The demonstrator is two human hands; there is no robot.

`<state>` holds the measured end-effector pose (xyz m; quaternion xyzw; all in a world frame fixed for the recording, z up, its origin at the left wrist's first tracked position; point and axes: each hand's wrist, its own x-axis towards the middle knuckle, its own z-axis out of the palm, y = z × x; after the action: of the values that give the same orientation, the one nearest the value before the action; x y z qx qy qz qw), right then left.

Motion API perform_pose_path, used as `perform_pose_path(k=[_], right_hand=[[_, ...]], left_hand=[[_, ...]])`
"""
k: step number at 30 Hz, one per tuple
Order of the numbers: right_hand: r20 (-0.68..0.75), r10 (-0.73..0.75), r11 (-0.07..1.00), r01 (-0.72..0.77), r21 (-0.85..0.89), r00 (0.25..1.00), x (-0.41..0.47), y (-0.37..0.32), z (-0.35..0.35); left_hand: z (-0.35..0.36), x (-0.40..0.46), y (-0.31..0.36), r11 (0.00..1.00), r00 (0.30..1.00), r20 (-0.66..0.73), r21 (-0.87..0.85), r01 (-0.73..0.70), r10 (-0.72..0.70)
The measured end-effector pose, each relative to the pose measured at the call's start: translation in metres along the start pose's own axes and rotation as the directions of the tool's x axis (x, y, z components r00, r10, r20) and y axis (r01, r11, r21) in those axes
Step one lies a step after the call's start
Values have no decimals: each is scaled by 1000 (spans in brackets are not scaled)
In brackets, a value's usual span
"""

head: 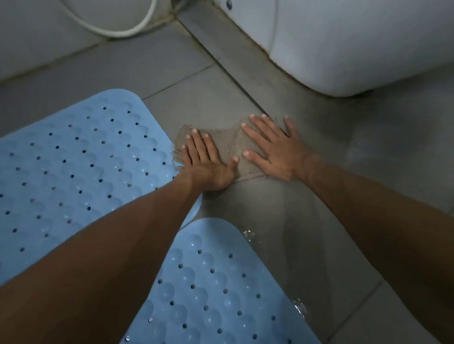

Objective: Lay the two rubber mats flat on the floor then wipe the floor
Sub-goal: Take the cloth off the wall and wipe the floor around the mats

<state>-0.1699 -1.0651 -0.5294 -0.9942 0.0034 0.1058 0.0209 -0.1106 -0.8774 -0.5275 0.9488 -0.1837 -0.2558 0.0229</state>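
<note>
Two mats (71, 169) flat | one cloth (230, 145) | two hands (207, 165), fingers (251, 135) spread wide on it

Single head view, wide-angle, looks steeply down and forward from above person's arms, close to floor (310, 215). Both forearms enter from bottom edge. Far wall base at top. No second view.

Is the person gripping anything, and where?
Nothing is gripped. Both the left hand and right hand press flat, palms down, on a brown cloth on the floor.
</note>
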Motion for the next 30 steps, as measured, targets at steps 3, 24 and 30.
perform_pose_path(k=[3,24,30], right_hand=[[5,14,1000,-14,-28,1000,-1,-1,2],[64,320,947,-321,7,945,-302,3,57],[212,402,915,-400,-53,891,-290,-9,39]], left_hand=[[7,0,1,1000,995,-98,18,12,-10],[142,-220,114,967,957,-133,45,-252,256],[139,-220,108,960,953,-126,75,-269,277]])
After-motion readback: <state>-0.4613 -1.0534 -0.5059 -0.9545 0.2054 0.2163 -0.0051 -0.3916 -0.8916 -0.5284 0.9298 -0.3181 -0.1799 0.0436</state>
